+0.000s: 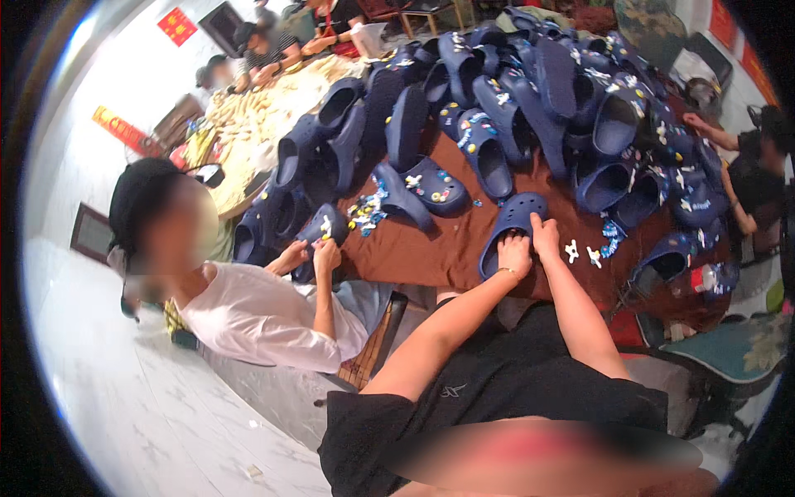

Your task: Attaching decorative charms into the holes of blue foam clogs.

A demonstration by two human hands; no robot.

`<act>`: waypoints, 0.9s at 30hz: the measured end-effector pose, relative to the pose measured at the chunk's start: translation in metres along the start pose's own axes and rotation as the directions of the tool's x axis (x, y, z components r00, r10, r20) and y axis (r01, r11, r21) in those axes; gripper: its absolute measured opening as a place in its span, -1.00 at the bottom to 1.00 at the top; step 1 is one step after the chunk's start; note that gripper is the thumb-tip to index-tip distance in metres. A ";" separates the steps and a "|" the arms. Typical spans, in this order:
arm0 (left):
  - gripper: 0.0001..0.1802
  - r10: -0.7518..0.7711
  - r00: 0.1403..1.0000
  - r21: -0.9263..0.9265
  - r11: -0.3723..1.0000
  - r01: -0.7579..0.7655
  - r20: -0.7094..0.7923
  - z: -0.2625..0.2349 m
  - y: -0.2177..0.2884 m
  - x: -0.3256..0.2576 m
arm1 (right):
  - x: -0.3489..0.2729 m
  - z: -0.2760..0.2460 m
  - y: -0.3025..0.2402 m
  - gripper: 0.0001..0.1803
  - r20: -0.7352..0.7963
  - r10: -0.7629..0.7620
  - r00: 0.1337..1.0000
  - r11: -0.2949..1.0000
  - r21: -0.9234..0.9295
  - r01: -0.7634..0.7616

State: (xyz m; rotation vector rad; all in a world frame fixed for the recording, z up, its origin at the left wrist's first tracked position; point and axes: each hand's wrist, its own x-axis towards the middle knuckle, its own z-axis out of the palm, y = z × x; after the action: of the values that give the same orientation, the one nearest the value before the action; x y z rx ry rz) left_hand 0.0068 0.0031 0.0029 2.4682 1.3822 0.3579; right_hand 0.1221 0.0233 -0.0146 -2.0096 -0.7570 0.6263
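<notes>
Both my hands are on a navy foam clog (522, 209) at the near edge of a brown-covered table (414, 257). Round holes show in its toe, which points away from me. My left hand (513, 257) reaches into the foot opening, its fingers bent over the edge and their tips hidden inside. With its fingers closed on the clog's right side, my right hand (546, 238) grips it near the toe. White shoe charms (571, 251) lie just right of my right hand, beside a small heap of blue and white charms (613, 236).
Many navy clogs (555, 79), several with charms, are piled across the table. Left of me, a person in a white top (257, 315) handles another clog (321, 225) near a charm heap (364, 214). More people sit around, by pale pieces (265, 103) at the far left.
</notes>
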 end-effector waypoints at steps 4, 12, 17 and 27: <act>-0.68 -0.007 1.000 -0.039 0.999 0.007 -0.005 -0.001 -0.002 0.004 | -0.007 0.003 -0.008 -0.44 -0.135 -0.165 0.977 0.981 -0.126 0.148; -0.74 -0.035 0.999 -0.091 0.995 0.035 -0.003 -0.006 0.000 0.002 | -0.004 0.007 -0.006 -0.59 -0.178 -0.192 0.965 0.972 -0.170 0.162; -0.68 -0.063 0.996 -0.107 0.992 0.069 0.058 -0.012 0.002 0.004 | -0.002 0.012 0.005 -0.63 -0.211 -0.223 0.952 0.974 -0.088 0.209; -0.73 0.010 0.996 -0.006 1.000 -0.010 -0.092 0.002 -0.002 0.001 | -0.002 -0.003 -0.004 -0.27 0.069 0.156 0.985 0.979 0.120 -0.163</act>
State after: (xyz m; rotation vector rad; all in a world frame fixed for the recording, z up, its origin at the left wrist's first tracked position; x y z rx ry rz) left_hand 0.0062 0.0050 0.0004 2.4827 1.4023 0.4825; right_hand 0.1219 0.0216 -0.0094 -1.9553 -0.5791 0.8099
